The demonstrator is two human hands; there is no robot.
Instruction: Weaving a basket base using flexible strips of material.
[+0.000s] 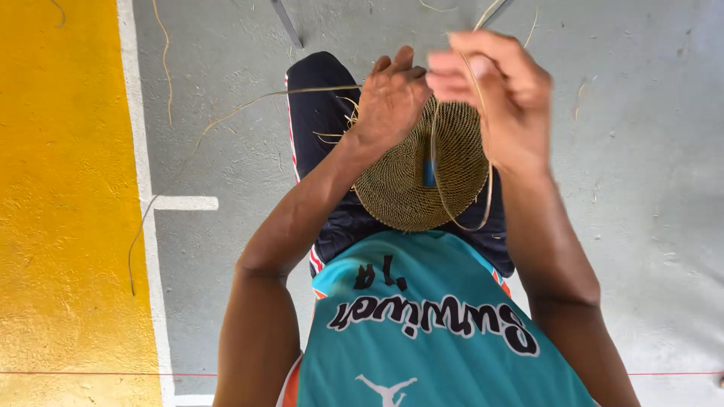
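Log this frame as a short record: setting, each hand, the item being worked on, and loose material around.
setting: person seated over a grey concrete floor with a yellow painted area and white lines
left hand: left hand rests on the upper edge of the woven disc
right hand: right hand raised above the disc, pinching a thin fibre strand that loops down around the disc
item: round, tightly woven, tan, held over the lap
loose material: a long strand trails across the floor
clothing: teal shirt, dark shorts

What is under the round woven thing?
Under the woven disc you can see dark shorts on the person's lap. The part directly beneath it is covered.
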